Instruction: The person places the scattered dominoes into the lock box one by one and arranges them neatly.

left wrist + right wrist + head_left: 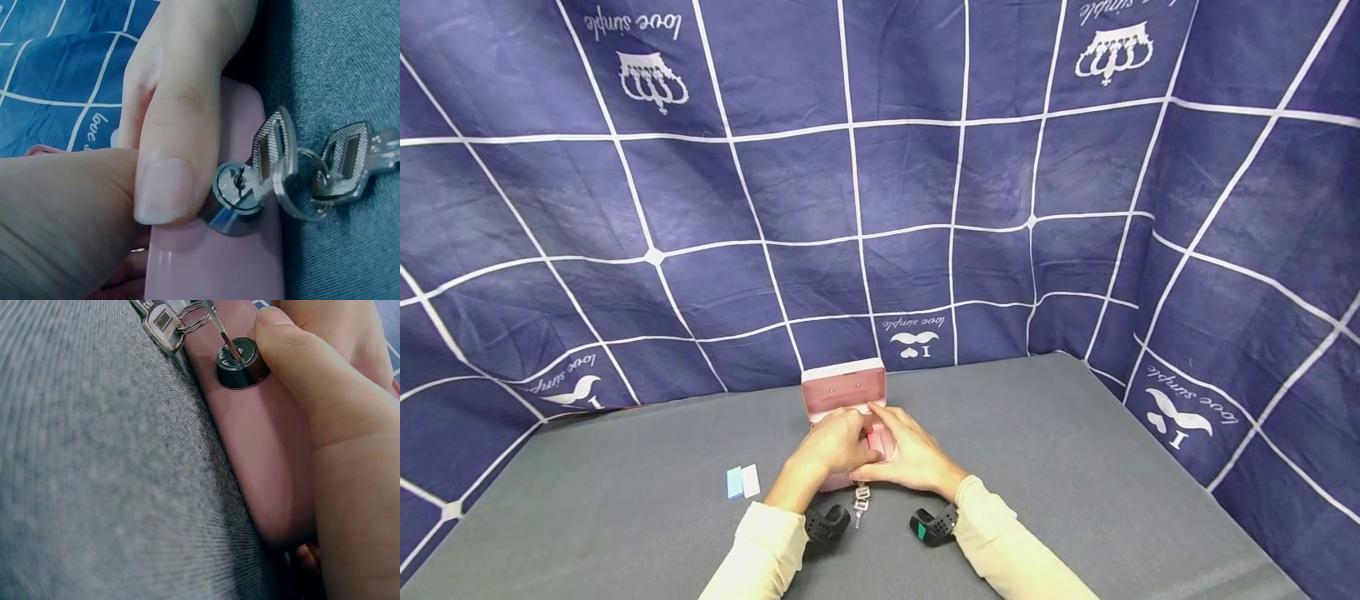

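Sleeves [766,537], keys [861,497], hands [829,446] [913,454] obscuring box [848,389], cards [734,482] beside

Head view: from above and behind the work, facing forward and down; set well back, taking in the tabletop [625,500] and the blue cloth [910,183] beyond.
Left wrist view: very near, turned sideways, looking along the front of the pink box [212,265] from its left; tabletop at picture right.
Right wrist view: also very near, from the box's right; tabletop fills picture left.
Shared by both wrist views: the lock [240,203], keys [334,169] and box front.
Shared with head: box, keys, tabletop.
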Action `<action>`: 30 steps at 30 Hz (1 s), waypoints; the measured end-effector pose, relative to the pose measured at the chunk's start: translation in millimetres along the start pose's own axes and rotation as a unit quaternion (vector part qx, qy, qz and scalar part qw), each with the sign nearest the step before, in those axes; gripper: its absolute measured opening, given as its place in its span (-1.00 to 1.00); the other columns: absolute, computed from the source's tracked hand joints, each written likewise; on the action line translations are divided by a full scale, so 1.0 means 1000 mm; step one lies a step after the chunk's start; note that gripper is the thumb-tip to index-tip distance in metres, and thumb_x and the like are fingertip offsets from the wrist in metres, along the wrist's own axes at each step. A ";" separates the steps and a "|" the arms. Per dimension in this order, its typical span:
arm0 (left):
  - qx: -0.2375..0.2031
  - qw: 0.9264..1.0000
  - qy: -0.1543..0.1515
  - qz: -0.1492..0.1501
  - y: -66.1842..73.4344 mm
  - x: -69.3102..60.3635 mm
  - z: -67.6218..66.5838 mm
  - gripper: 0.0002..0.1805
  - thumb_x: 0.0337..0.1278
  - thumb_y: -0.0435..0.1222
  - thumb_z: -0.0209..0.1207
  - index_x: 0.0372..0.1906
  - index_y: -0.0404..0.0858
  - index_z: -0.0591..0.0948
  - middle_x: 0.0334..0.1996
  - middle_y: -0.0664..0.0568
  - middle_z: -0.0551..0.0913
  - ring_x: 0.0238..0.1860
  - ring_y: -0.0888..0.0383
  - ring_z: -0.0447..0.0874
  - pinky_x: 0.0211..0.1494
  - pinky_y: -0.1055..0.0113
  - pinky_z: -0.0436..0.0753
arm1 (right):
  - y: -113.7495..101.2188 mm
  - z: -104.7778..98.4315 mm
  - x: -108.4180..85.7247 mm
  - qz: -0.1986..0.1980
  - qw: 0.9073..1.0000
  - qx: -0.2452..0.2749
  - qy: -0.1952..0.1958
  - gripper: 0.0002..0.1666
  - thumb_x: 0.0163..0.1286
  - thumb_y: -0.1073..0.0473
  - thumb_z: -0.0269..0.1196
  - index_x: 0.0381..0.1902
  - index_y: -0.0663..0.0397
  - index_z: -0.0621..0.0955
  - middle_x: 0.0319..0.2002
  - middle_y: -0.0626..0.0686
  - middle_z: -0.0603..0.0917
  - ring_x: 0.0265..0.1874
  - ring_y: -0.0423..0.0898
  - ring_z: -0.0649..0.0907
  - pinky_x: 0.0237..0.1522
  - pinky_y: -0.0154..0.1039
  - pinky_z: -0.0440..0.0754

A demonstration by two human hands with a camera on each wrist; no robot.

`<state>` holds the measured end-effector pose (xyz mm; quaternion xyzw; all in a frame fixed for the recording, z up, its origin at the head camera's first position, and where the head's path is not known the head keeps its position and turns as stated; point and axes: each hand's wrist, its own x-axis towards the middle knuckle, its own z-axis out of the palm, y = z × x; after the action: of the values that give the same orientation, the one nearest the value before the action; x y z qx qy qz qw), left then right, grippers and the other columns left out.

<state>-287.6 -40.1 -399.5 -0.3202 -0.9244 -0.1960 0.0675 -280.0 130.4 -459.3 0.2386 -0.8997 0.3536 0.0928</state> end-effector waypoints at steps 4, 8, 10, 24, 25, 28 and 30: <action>0.004 1.000 0.008 0.026 0.000 0.002 0.004 -0.79 -0.19 -0.27 0.45 -0.64 -0.08 0.60 -0.67 0.22 0.49 -0.60 0.25 0.38 -0.50 0.30 0.44 | 0.001 0.001 -0.001 -0.005 1.000 -0.001 0.002 0.29 -0.09 -0.48 0.45 0.51 -0.09 0.26 0.26 -0.02 0.44 0.24 -0.11 0.44 0.22 -0.02 0.41; 0.008 0.998 0.017 0.058 0.003 0.006 0.009 -0.87 -0.13 -0.32 0.38 -0.60 -0.12 0.65 -0.61 0.13 0.59 -0.57 0.19 0.45 -0.39 0.20 0.52 | 0.002 0.003 -0.001 -0.007 1.000 -0.001 0.003 0.28 -0.10 -0.46 0.47 0.50 -0.10 0.26 0.27 -0.03 0.44 0.24 -0.12 0.44 0.23 -0.04 0.41; 0.007 0.998 0.019 0.061 0.004 0.008 0.010 -0.90 -0.13 -0.34 0.36 -0.58 -0.14 0.67 -0.59 0.10 0.63 -0.56 0.15 0.49 -0.35 0.15 0.54 | 0.002 0.004 -0.001 -0.006 1.000 0.000 0.003 0.29 -0.10 -0.46 0.47 0.51 -0.10 0.26 0.27 -0.03 0.43 0.24 -0.12 0.44 0.24 -0.04 0.40; -0.058 0.996 0.016 0.061 -0.003 0.000 -0.005 -0.82 -0.05 -0.36 0.39 -0.26 -0.27 0.73 -0.38 0.00 0.73 -0.34 0.04 0.68 -0.23 0.17 0.61 | -0.001 0.000 0.001 -0.006 1.000 -0.001 0.002 0.28 -0.09 -0.52 0.43 0.50 -0.14 0.25 0.28 -0.01 0.43 0.25 -0.10 0.43 0.23 0.00 0.40; -0.065 0.996 0.017 0.057 -0.004 -0.002 -0.009 -0.80 -0.03 -0.36 0.39 -0.22 -0.29 0.73 -0.36 -0.03 0.74 -0.31 0.03 0.71 -0.21 0.16 0.63 | -0.001 0.000 0.001 -0.004 1.000 -0.001 -0.001 0.28 -0.09 -0.54 0.41 0.51 -0.15 0.25 0.28 -0.01 0.43 0.25 -0.10 0.43 0.23 0.01 0.40; -0.075 0.996 0.031 0.044 -0.009 -0.009 -0.022 -0.70 -0.02 -0.36 0.40 -0.13 -0.38 0.71 -0.26 -0.12 0.75 -0.21 -0.03 0.73 -0.11 0.09 0.64 | -0.002 -0.001 -0.001 0.005 1.000 0.003 -0.007 0.29 -0.08 -0.57 0.38 0.52 -0.17 0.23 0.30 -0.01 0.40 0.26 -0.08 0.42 0.22 0.04 0.40; -0.068 0.996 0.039 0.039 -0.013 -0.014 -0.031 -0.69 -0.01 -0.36 0.39 -0.12 -0.41 0.70 -0.26 -0.15 0.74 -0.20 -0.04 0.73 -0.08 0.07 0.64 | -0.002 -0.002 -0.001 0.007 1.000 0.001 -0.008 0.29 -0.08 -0.57 0.37 0.52 -0.18 0.22 0.30 -0.01 0.40 0.25 -0.06 0.43 0.21 0.06 0.41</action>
<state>-284.7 -69.8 -378.7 -0.3517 -0.8923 -0.2684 0.0893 -278.6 131.1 -457.0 0.2353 -0.9017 0.3533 0.0829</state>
